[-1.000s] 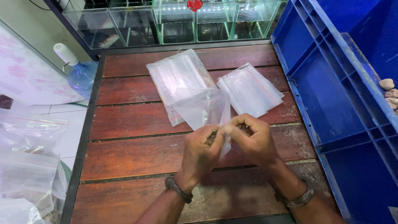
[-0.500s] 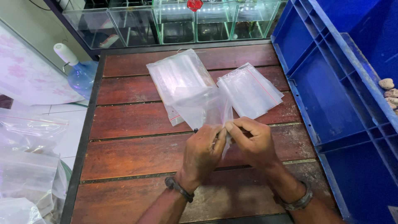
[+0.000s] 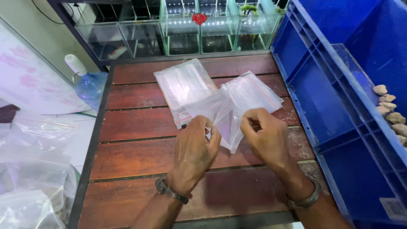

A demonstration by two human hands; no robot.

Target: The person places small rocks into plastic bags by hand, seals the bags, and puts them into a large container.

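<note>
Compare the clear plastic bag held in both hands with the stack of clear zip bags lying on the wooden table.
The held clear plastic bag is lifted between the left hand and right hand; the stack of clear zip bags lies flat on the wooden table. The held one is single and creased; the stack is layered and smooth. Both are transparent.

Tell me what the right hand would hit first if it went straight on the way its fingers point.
The right hand points up-left; likely the clear zip bag it already pinches, then the left hand, though depth is unclear.
</note>
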